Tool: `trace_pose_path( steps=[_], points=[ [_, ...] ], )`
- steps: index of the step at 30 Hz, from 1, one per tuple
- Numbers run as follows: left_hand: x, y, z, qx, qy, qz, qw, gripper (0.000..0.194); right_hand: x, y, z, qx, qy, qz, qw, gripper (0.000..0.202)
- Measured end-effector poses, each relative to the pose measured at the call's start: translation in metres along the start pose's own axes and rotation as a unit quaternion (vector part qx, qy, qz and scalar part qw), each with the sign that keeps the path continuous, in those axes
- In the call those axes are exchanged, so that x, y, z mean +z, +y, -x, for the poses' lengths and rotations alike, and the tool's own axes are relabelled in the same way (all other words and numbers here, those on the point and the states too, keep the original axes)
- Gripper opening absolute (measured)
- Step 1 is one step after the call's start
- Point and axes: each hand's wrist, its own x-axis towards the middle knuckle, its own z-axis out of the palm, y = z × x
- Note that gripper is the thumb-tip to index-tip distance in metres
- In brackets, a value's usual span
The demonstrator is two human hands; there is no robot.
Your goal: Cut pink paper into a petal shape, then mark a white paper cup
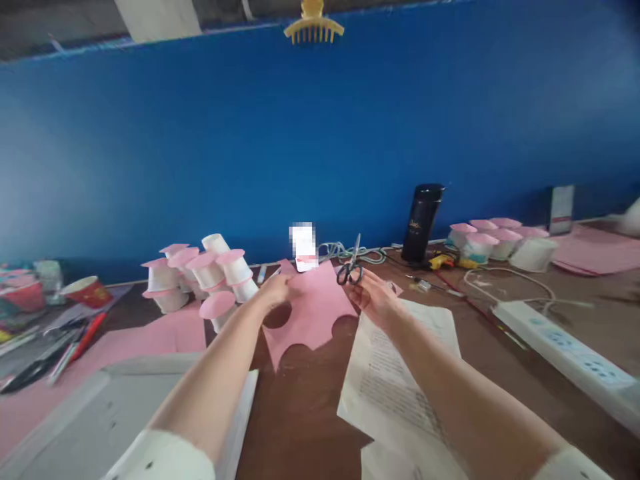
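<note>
Head camera view: a dark brown tabletop [300,413] spans the scene, its nearest part partly covered by a shallow gray tray [135,400] on the left and wrinkled printed pages [395,373] right of center, beneath the right forearm. A white power strip [565,353] slants along the right side. Farther in, at the center, lies a pink paper sheet [315,300] with curved bites cut from its near edge. The left hand [277,291] rests at the sheet's left side, fingers curled and index finger reaching forward; whether they pinch the paper, I cannot tell. At the sheet's right side, the right hand [373,293] grips black-handled scissors [350,267] by the loops, fingers bent, blades pointing up. More pink paper [150,333] spreads across the left, with a tilted red paper cup [87,291] beyond. White paper cups [205,270] topped with pink discs are stacked left of center; a second group of cups [500,243] stands at the right, near a pile of pink sheets [600,250]. Toward the back are a coiled pale cable [345,252], a tall black tumbler [423,223] and a yellow tool [443,261]. Behind everything rises a plain blue wall [320,133], with a yellow comb-like claw [314,27] at the top.
</note>
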Motion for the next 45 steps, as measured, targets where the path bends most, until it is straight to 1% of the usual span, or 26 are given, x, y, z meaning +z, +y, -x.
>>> trace_pose_path(
  steps=[2,4,6,8,10,12,14,17,21,23,26,28,30,32,34,36,38,39,40,41,42,43,44,45],
  points=[
    [-0.011,-0.004,0.007,0.011,0.058,0.084,0.995,0.039,-0.005,0.000,-0.003,-0.003,0.010,-0.018,1.000,0.024],
    [-0.019,-0.007,0.016,0.054,0.123,0.201,0.970,0.041,-0.008,-0.002,-0.005,-0.005,0.012,-0.033,0.999,0.029],
    [-0.021,-0.011,0.025,0.064,0.159,0.291,0.941,0.039,-0.009,-0.003,-0.004,-0.005,0.002,-0.047,0.999,0.035],
    [-0.019,-0.015,0.033,0.065,0.162,0.364,0.915,0.038,-0.007,-0.004,-0.001,-0.005,-0.008,-0.048,0.999,0.038],
    [-0.015,-0.021,0.038,0.072,0.158,0.422,0.890,0.036,-0.005,-0.003,0.001,0.000,-0.003,-0.032,0.999,0.041],
    [-0.011,-0.028,0.039,0.080,0.140,0.468,0.869,0.037,-0.003,0.000,0.003,0.016,0.013,-0.014,1.000,0.045],
    [-0.008,-0.035,0.038,0.080,0.114,0.494,0.858,0.038,-0.002,0.005,0.003,0.027,0.020,-0.009,0.999,0.048],
    [-0.003,-0.043,0.038,0.065,0.076,0.496,0.863,0.039,-0.001,0.011,0.002,0.041,0.019,0.003,0.999,0.045],
    [0.004,-0.049,0.040,0.044,0.034,0.482,0.874,0.040,0.003,0.014,0.003,0.076,0.053,0.067,0.993,0.042],
    [0.008,-0.049,0.042,0.044,0.022,0.477,0.877,0.041,0.005,0.013,0.005,0.068,0.040,0.086,0.993,0.040],
    [0.012,-0.047,0.046,0.051,0.025,0.455,0.888,0.044,0.009,0.013,0.010,0.060,0.003,0.088,0.994,0.037],
    [0.015,-0.044,0.048,0.055,0.031,0.417,0.907,0.044,0.013,0.015,0.014,0.075,-0.004,0.082,0.994,0.037],
    [0.016,-0.042,0.050,0.065,0.042,0.360,0.930,0.043,0.016,0.019,0.016,0.101,0.010,0.073,0.992,0.038],
    [0.017,-0.041,0.052,0.087,0.079,0.289,0.950,0.044,0.020,0.024,0.016,0.116,0.044,0.055,0.991,0.038],
    [0.017,-0.041,0.052,0.116,0.147,0.206,0.961,0.049,0.021,0.028,0.014,0.103,0.079,0.033,0.991,0.035],
    [0.015,-0.040,0.052,0.152,0.242,0.122,0.951,0.056,0.020,0.031,0.012,0.082,0.105,0.019,0.991,0.032],
    [0.013,-0.038,0.053,0.188,0.349,0.044,0.917,0.060,0.019,0.032,0.009,0.062,0.125,0.009,0.990,0.031],
    [0.012,-0.036,0.054,0.199,0.393,0.006,0.898,0.058,0.018,0.031,0.008,0.053,0.133,0.003,0.990,0.031],
    [0.011,-0.034,0.056,0.200,0.422,-0.033,0.884,0.054,0.017,0.031,0.007,0.043,0.139,-0.003,0.989,0.031],
    [0.011,-0.032,0.058,0.187,0.429,-0.072,0.881,0.047,0.017,0.031,0.006,0.036,0.142,-0.008,0.989,0.031],
    [0.010,-0.030,0.060,0.161,0.398,-0.111,0.896,0.040,0.017,0.031,0.006,0.029,0.143,-0.012,0.989,0.032],
    [0.010,-0.030,0.061,0.126,0.340,-0.147,0.920,0.037,0.018,0.031,0.006,0.025,0.143,-0.015,0.989,0.032],
    [0.011,-0.030,0.061,0.087,0.277,-0.166,0.942,0.038,0.018,0.031,0.007,0.021,0.142,-0.018,0.989,0.033],
    [0.012,-0.031,0.061,0.058,0.230,-0.163,0.958,0.039,0.019,0.031,0.007,0.018,0.139,-0.020,0.990,0.033]
  ],
)
